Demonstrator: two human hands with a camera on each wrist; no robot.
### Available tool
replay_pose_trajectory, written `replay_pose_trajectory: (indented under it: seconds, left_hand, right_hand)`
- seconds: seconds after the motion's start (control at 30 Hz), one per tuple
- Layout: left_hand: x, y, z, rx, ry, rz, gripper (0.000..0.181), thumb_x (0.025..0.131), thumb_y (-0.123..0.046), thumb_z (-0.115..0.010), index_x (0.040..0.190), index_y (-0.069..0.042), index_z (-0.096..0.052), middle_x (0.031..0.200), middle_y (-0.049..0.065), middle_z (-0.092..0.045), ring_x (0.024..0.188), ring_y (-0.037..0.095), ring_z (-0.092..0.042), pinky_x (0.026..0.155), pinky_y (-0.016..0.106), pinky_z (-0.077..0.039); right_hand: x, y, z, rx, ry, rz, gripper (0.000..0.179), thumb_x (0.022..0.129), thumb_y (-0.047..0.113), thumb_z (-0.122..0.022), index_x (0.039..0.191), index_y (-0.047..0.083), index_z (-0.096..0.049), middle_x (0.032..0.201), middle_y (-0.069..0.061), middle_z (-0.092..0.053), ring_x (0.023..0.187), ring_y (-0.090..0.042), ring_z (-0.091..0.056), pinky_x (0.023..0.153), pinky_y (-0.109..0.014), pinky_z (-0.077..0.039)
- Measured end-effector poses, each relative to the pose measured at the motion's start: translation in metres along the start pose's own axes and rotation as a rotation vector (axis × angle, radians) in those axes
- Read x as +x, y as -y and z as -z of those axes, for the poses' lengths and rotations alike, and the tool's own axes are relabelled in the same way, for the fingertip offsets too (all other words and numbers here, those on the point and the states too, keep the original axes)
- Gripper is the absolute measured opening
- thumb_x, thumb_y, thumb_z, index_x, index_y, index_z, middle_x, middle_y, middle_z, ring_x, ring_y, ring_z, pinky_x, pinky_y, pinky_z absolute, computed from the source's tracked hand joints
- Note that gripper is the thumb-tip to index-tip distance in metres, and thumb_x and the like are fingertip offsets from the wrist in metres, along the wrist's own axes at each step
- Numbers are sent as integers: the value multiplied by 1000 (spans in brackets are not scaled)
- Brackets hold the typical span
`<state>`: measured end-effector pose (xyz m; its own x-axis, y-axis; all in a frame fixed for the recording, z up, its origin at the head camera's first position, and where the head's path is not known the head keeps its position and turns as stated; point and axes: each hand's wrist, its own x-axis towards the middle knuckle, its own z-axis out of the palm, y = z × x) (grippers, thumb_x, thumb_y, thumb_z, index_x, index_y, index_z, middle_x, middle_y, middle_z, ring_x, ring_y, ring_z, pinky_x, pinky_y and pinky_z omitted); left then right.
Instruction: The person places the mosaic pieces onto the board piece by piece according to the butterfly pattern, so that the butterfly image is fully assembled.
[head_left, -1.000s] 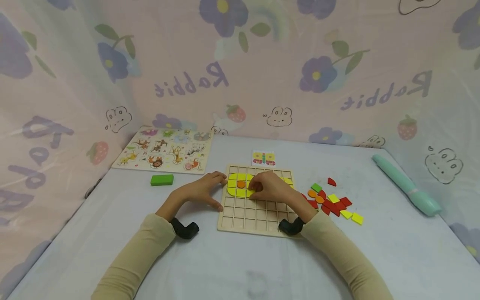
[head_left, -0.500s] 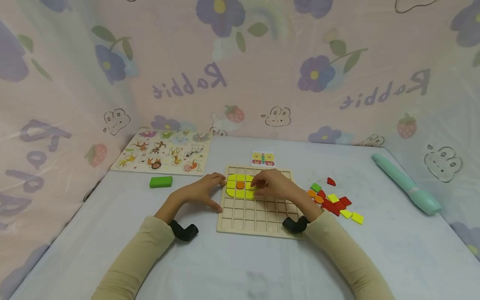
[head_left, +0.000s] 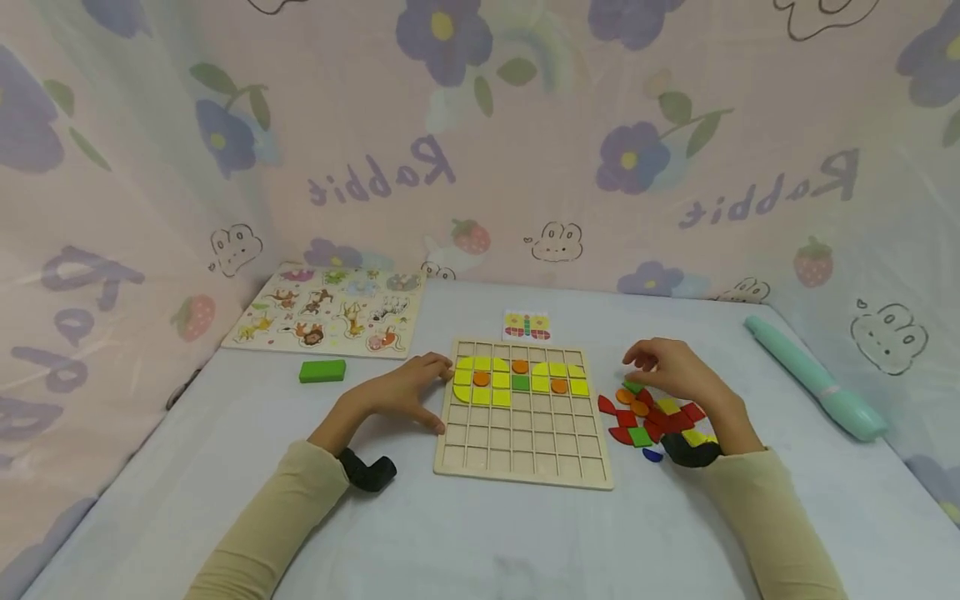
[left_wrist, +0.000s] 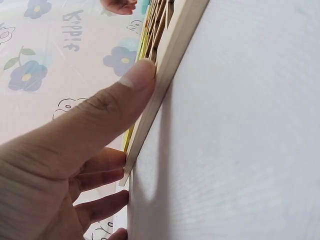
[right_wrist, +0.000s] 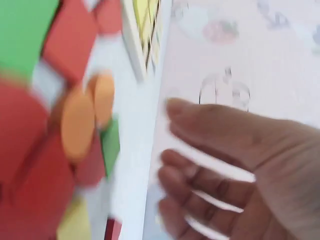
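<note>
A wooden grid board (head_left: 525, 454) lies on the table with yellow pieces (head_left: 491, 397), orange discs (head_left: 482, 379) and a green square (head_left: 521, 382) in its cells. My left hand (head_left: 401, 390) rests against the board's left edge. In the left wrist view, the thumb (left_wrist: 142, 75) touches the board's side, with the other fingers spread farther along it. My right hand (head_left: 678, 371) hovers over the loose pieces right of the board, near a green square (head_left: 633, 387). The right wrist view, slightly blurred, shows its fingers loosely bent with nothing between them.
Loose red pieces (head_left: 626, 419), yellow, orange and green ones, and a blue piece (head_left: 652, 455) lie right of the board. A pattern card (head_left: 527, 326) sits behind it. Farther left are an animal puzzle (head_left: 330, 308) and a green block (head_left: 322, 371). A mint-coloured tool (head_left: 817, 379) lies far right.
My right hand has left the board and moved right, over the loose pieces. Its departure uncovers a green square and orange discs in the board. The left hand stays at the board's edge.
</note>
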<state>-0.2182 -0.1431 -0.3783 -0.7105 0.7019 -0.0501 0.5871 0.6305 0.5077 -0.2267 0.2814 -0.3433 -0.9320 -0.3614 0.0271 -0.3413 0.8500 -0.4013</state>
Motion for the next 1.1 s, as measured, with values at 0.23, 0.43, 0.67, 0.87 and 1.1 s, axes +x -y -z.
replay_pose_trajectory:
  seconds: [0.23, 0.43, 0.67, 0.87, 1.1]
  left_hand:
    - [0, 0, 2, 4, 6, 19, 75, 69, -41, -81, 126, -7, -47, 142, 11, -35, 131, 30, -32, 110, 44, -28]
    - [1, 0, 1, 1, 5, 23, 74, 69, -42, -81, 125, -7, -48, 142, 10, -35, 132, 29, -31, 110, 44, -27]
    - [1, -1, 1, 1, 6, 16, 75, 69, -42, -80, 126, -6, -48, 142, 11, -35, 132, 30, -31, 110, 45, -27]
    - [1, -3, 1, 5, 12, 15, 74, 69, -43, -80, 125, -6, -47, 141, 11, -36, 132, 29, -31, 109, 44, -28]
    - [1, -2, 2, 8, 10, 23, 75, 69, -43, -80, 125, -7, -48, 141, 11, -36, 132, 29, -31, 110, 45, -28]
  right_hand:
    - [-5, -16, 2, 33, 95, -101, 32, 80, 19, -73, 107, 4, -63, 88, -6, -58, 82, -23, -51, 73, -35, -51]
    - [0, -20, -7, 35, 134, -108, 30, 82, 15, -70, 108, 4, -61, 89, -7, -58, 83, -23, -51, 76, -38, -50]
    - [2, -22, -11, 39, 120, -120, 33, 81, 17, -71, 107, 0, -60, 91, -8, -60, 85, -23, -53, 81, -43, -51]
    - [4, -16, -12, 37, 50, -143, 33, 79, 22, -73, 103, 2, -63, 88, -8, -61, 80, -22, -53, 74, -37, -52]
    - [19, 28, -15, 69, -54, 19, 26, 77, 17, -74, 98, 4, -67, 87, -6, -64, 80, -21, -56, 67, -31, -49]
